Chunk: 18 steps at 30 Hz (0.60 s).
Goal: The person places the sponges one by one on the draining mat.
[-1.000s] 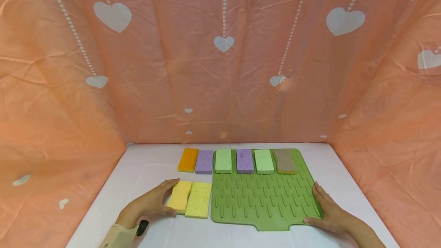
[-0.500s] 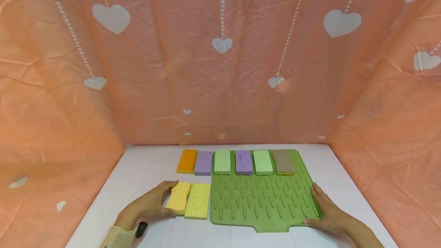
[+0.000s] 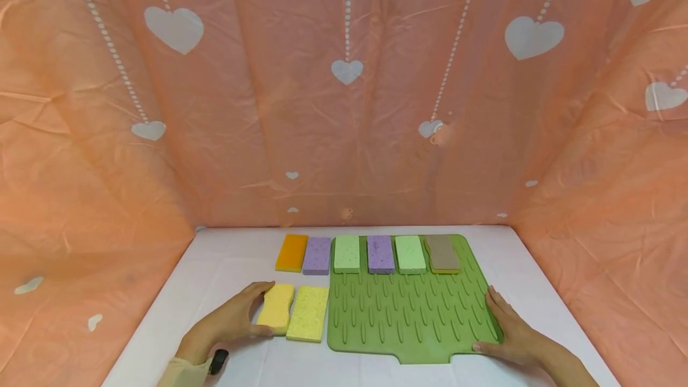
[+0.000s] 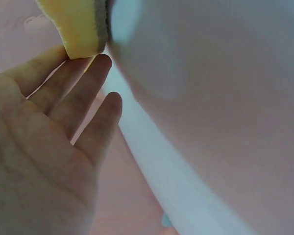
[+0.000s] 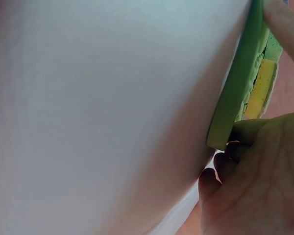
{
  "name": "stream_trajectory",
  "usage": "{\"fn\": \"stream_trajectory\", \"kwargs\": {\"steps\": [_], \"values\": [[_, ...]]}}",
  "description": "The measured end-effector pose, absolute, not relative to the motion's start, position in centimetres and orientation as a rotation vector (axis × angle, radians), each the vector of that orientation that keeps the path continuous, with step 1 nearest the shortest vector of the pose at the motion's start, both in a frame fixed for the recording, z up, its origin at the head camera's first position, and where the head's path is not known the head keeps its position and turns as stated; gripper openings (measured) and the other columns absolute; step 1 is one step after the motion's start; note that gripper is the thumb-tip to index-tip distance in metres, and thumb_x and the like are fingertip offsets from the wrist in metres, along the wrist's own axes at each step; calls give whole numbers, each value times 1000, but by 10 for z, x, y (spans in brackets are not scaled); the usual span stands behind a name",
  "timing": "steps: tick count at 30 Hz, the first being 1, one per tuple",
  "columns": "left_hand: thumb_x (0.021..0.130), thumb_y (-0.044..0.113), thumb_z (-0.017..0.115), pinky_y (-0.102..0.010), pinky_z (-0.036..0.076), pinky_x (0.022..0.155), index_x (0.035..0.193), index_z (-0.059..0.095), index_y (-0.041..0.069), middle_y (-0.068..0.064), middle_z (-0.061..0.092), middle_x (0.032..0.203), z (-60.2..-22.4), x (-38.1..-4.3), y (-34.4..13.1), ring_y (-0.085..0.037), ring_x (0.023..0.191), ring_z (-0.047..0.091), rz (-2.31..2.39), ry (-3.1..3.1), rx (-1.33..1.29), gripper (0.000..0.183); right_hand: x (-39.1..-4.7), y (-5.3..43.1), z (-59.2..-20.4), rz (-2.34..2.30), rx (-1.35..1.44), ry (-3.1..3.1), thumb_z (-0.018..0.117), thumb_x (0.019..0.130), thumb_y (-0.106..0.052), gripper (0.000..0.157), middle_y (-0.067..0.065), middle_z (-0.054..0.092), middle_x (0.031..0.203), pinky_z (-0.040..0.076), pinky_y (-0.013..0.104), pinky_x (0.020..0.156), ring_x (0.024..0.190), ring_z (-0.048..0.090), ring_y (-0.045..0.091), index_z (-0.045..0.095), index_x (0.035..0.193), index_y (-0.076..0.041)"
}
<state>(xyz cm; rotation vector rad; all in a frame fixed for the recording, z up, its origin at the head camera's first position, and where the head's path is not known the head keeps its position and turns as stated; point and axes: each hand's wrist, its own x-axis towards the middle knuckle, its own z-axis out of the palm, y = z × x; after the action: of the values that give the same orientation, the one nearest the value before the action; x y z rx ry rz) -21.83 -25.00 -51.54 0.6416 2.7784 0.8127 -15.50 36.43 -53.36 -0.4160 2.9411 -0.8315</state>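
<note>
My left hand [image 3: 231, 318] holds a yellow wavy-sided sponge [image 3: 276, 308] by its ends, index finger at the far end and thumb at the near corner. Seen from the left wrist, that sponge [image 4: 78, 27] has a greyish layer along one face. Just right of it lies a flat yellow rectangular sponge [image 3: 308, 314], a thin gap between them. My right hand [image 3: 513, 332] grips the near right corner of a green ridged mat [image 3: 408, 321], thumb on the near edge and fingers along the side. The right wrist view shows the mat's edge [image 5: 230, 93] between thumb and fingers.
Along the mat's far edge sit a light green sponge [image 3: 347, 252], a purple one [image 3: 380, 253], another light green one [image 3: 411, 253] and a grey-topped one [image 3: 443, 252]. Left of the mat are a lilac sponge [image 3: 317, 254] and an orange one [image 3: 292, 252]. Patterned orange cloth [image 3: 344, 154] surrounds the white table.
The wavy yellow sponge has shifted slightly left with my left hand, and a small gap has opened between it and the flat yellow sponge. My right hand and the mat stay put.
</note>
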Motion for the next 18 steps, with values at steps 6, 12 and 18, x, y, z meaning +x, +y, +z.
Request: {"fn": "stream_trajectory", "kwargs": {"steps": [6,12,18], "values": [[71,60,83,-60,33,113,154,37,6,-16,40,154,-506,-216,-254,-38,140,39,780,2819,573,109,-157,365,-536,-835,-418,2939,83,75,-50,118,35,11,160,-10,-3,91,140,16,61,21,152,15],[74,61,80,-59,35,112,156,33,8,-16,37,156,-501,-217,-258,-38,141,39,792,2860,613,109,-156,366,-536,-821,-464,2973,84,76,-48,116,34,14,160,-10,-4,92,138,20,62,22,151,16],[77,56,80,-56,40,109,156,33,5,-15,39,154,-496,-218,-250,-36,138,43,776,2916,726,105,-157,366,-538,-824,-470,2976,83,77,-49,117,34,13,160,-10,-3,94,138,20,62,21,151,16]]}}
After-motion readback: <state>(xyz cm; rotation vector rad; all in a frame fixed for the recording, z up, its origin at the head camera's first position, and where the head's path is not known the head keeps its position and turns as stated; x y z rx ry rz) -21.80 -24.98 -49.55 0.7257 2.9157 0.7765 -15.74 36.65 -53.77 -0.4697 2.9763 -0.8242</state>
